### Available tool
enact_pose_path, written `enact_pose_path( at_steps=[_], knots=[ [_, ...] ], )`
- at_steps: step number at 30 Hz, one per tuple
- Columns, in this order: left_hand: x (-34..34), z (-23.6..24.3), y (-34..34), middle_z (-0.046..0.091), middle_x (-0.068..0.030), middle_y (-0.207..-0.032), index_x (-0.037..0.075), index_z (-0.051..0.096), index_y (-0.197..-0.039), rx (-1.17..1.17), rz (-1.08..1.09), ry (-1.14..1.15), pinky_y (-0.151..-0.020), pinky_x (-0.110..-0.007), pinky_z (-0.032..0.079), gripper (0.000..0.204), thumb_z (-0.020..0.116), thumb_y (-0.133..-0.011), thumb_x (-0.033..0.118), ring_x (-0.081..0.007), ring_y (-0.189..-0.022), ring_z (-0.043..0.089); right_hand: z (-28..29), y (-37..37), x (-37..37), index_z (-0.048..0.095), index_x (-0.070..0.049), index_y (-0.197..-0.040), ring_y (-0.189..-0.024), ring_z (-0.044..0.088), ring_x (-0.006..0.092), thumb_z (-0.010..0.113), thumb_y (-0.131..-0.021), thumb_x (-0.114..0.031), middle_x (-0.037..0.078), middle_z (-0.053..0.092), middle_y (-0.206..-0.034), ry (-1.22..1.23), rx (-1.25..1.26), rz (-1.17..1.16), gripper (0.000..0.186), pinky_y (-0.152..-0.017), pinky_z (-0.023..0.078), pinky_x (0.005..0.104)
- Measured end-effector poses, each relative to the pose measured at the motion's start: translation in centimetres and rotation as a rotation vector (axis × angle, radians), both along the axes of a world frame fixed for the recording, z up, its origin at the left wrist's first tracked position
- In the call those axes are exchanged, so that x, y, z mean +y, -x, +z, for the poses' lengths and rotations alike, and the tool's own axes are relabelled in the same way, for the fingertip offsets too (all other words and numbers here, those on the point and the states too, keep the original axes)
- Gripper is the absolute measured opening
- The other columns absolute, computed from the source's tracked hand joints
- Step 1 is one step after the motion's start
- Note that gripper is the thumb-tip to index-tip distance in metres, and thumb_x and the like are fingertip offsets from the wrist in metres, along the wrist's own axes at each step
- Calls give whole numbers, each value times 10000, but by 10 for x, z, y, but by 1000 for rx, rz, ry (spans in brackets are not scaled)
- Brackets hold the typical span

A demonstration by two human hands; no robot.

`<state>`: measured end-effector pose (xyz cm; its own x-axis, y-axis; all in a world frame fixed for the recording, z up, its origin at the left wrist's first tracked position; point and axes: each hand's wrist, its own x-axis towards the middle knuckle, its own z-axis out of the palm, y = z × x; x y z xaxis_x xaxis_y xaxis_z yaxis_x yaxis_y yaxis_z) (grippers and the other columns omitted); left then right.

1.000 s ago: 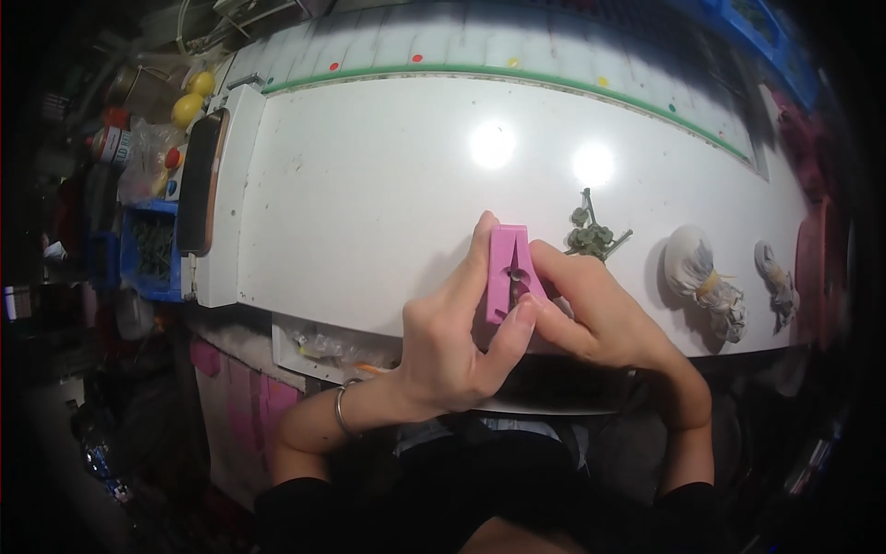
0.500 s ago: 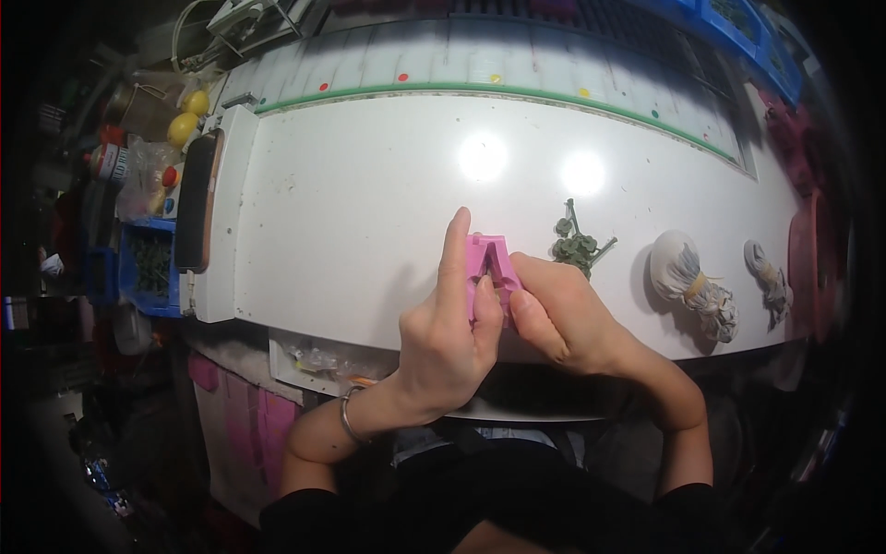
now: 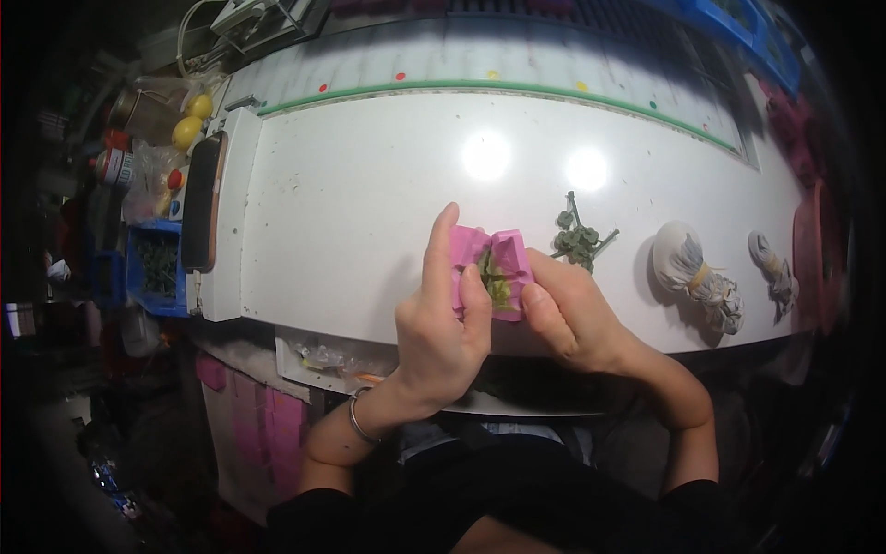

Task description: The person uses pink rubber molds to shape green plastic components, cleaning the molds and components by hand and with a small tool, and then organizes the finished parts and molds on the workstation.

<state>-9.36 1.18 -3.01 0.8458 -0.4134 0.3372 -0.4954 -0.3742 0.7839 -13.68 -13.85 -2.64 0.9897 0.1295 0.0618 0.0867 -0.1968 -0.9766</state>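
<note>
The person holds a pink mould (image 3: 508, 247) above the near edge of the white table (image 3: 341, 203), in front of the body. The mould stands parted into two halves, with a gap between them at the top; whether they join underneath, one cannot tell. The left hand (image 3: 432, 328) is closed around the left half, its index finger pointing upward along the side and its thumb reaching inside. The right hand (image 3: 580, 314) pinches the right half between thumb and bent fingers. Inside the mould there lies a yellowish-green piece (image 3: 499, 291), near the left thumb. Just beyond the right hand, a small group of dark green leafy pieces (image 3: 579, 244) rests on the table. Farther to the right lie a larger white cloth bundle (image 3: 676, 254), tied with a yellowish band, and a smaller cloth bundle (image 3: 768, 258).
</note>
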Motion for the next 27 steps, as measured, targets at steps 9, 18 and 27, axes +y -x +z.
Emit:
enact_pose_path(
  at_steps=[9, 18, 27],
  knots=[
    [12, -17, -10, 595, -215, -1017, -95, 343, -1281, 205, -104, 227, -747, -306, 490, 542, 516, -894, 242, -257, -913, 616, -8, 11, -3, 498, 33, -1054, -661, 532, 239, 411, -873, -98, 150, 546, -778, -23, -43, -144, 240, -636, 434, 318],
    [12, -32, -21, 479, -147, -1126, -46, 334, -1272, 489, -338, 865, -876, -454, 489, 1141, 461, -536, 817, -323, -1072, 523, 5, 32, 37, 500, 64, -1071, -721, 560, 137, 400, -877, -114, 98, 602, -823, -496, 179, -114, 282, -679, 458, 268],
    [9, -20, -22, 513, -91, -910, -8, 431, -1166, 821, -196, 1206, -855, -498, 455, 1053, 226, -635, 878, -213, -828, 527, -5, 33, 39, 528, 61, -1056, -675, 550, 85, 477, -888, -91, 47, 602, -769, -470, 358, -122, 233, -622, 458, 234]
  ],
)
